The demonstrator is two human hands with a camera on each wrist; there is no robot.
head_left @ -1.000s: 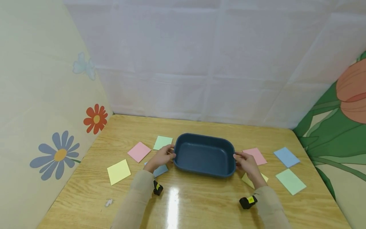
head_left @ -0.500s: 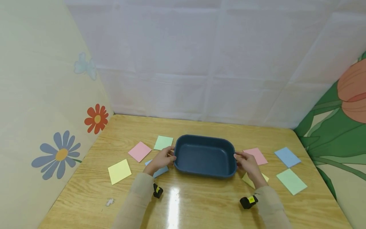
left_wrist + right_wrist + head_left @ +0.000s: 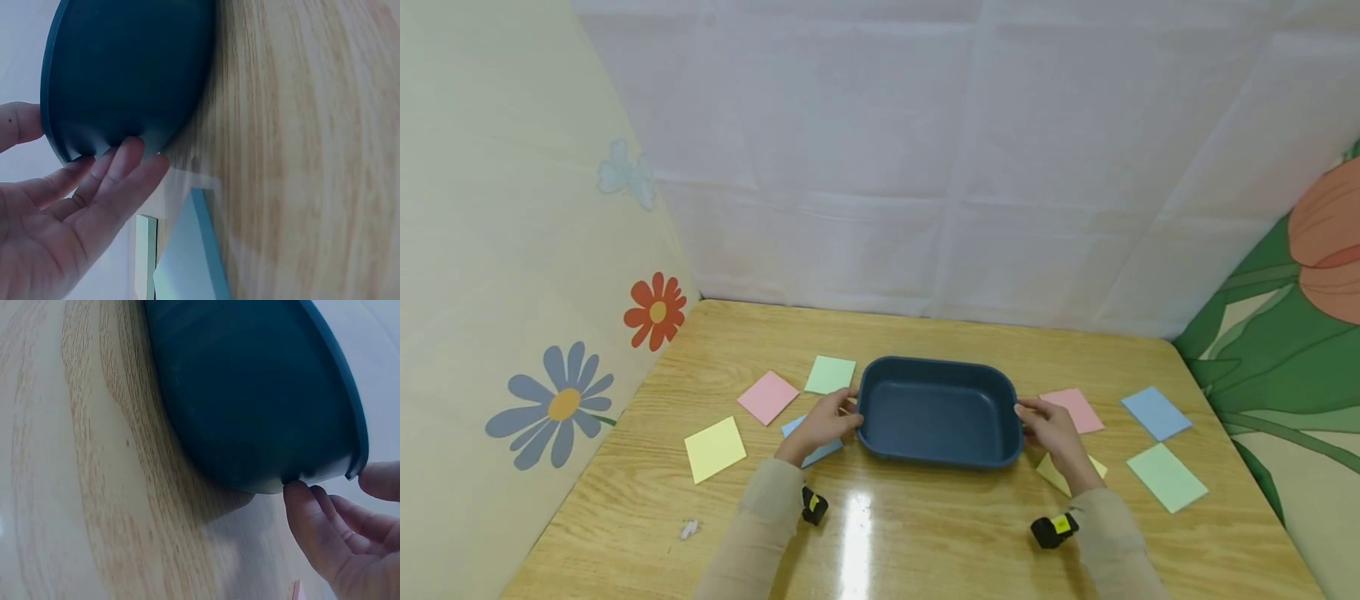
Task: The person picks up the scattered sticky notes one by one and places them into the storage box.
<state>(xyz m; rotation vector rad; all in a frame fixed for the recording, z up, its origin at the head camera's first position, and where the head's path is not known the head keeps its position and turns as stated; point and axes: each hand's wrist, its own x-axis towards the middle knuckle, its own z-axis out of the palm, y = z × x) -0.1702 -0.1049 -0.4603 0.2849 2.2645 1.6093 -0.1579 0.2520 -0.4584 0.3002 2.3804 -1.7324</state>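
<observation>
Near the middle of the wooden table [image 3: 925, 533], a dark blue plastic storage bin [image 3: 936, 417] stands with its opening up and nothing inside. At its left end my left hand [image 3: 823, 425] holds it. In the left wrist view the thumb is at the rim and the fingertips [image 3: 131, 147] press the outer wall of the bin [image 3: 125, 69]. My right hand [image 3: 1054, 433] grips the opposite end. The right wrist view has its thumb at the rim and its fingers against the bin's outside [image 3: 250, 394], whose underside lies right at the tabletop.
Left of the bin lie a green sticky-note pad [image 3: 831, 375], a pink one [image 3: 767, 398], a yellow one [image 3: 715, 450] and a blue one [image 3: 827, 452] partly behind my left hand. Pink [image 3: 1078, 411], blue [image 3: 1156, 413], green [image 3: 1167, 477] and yellow [image 3: 1054, 475] pads lie right.
The bin has come slightly toward me, its far edge lower in the head view, with both hands holding its ends throughout. The sticky-note pads have stayed put.
</observation>
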